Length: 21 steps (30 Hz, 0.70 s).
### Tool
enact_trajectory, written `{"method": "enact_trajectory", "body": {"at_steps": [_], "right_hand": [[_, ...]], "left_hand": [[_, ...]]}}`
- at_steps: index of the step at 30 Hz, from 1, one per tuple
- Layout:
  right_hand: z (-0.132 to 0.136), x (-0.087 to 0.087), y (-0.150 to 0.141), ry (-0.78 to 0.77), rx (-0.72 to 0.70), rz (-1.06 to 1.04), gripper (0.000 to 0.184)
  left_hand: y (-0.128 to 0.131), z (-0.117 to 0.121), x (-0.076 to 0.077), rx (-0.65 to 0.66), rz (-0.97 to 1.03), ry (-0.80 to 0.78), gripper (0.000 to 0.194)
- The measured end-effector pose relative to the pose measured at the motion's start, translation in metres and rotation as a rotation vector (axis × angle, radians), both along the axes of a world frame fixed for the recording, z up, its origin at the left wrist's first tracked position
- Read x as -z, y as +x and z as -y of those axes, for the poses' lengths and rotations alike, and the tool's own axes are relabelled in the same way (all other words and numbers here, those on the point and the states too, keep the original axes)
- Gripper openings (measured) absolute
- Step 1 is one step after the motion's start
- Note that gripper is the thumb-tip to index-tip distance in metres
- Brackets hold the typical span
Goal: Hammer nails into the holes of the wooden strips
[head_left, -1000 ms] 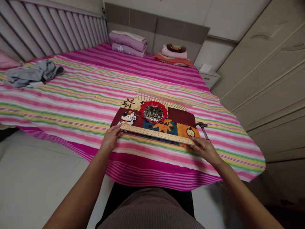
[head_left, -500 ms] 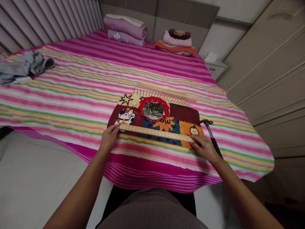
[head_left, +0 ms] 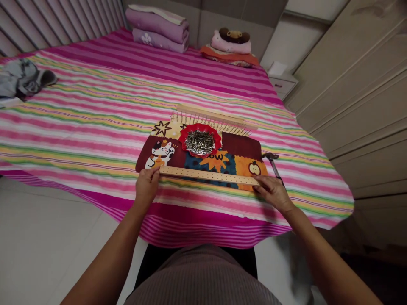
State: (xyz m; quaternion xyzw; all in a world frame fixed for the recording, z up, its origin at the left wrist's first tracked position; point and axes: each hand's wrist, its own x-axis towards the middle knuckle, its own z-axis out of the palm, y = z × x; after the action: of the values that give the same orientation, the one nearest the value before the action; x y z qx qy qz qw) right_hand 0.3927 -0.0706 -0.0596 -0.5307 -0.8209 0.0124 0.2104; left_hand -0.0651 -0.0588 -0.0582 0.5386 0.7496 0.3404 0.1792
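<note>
A long wooden strip (head_left: 206, 175) with a row of small holes lies across the near edge of a patchwork cartoon mat (head_left: 203, 159) on the bed. My left hand (head_left: 146, 186) grips its left end, fingers curled over it. My right hand (head_left: 272, 192) holds the right end with the fingers closed on it. Behind the strip, a red scalloped dish (head_left: 200, 142) is heaped with metal nails. Farther back lies a second wooden strip (head_left: 213, 116) with a row of nails standing in it.
A hammer (head_left: 272, 164) lies on the striped bedspread (head_left: 95, 110) just beyond my right hand. Grey clothes (head_left: 22, 80) lie at far left. Folded purple bedding (head_left: 157, 27) and a pink pillow with a plush toy (head_left: 230, 42) sit at the headboard. Wardrobe doors (head_left: 359, 84) stand on the right.
The view has dipped and shifted slightly. Both hands stay on the ends of the holed strip, which remains at the mat's near edge.
</note>
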Motion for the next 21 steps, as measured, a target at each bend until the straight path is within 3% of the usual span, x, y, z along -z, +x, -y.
{"method": "enact_trajectory", "body": {"at_steps": [8,13,15,18,21], "right_hand": [[0.011,-0.013,-0.01,-0.029,0.039,0.0,0.027],[0.01,-0.008,-0.007,-0.059,0.085,-0.011,0.031],[0.008,-0.008,0.002,-0.076,0.225,-0.078,0.034],[0.004,-0.009,0.028,-0.057,0.597,-0.198,0.038],[0.002,-0.006,0.059,-0.068,0.718,-0.241,0.034]], "left_hand": [[-0.003,-0.001,-0.006,0.067,-0.116,-0.043,0.042],[-0.001,0.0,-0.008,0.103,-0.099,-0.117,0.05],[0.001,0.0,-0.011,0.089,-0.102,-0.136,0.05],[0.002,-0.001,-0.012,0.061,-0.065,-0.163,0.048],[-0.002,-0.001,-0.008,0.046,-0.001,-0.12,0.042]]}}
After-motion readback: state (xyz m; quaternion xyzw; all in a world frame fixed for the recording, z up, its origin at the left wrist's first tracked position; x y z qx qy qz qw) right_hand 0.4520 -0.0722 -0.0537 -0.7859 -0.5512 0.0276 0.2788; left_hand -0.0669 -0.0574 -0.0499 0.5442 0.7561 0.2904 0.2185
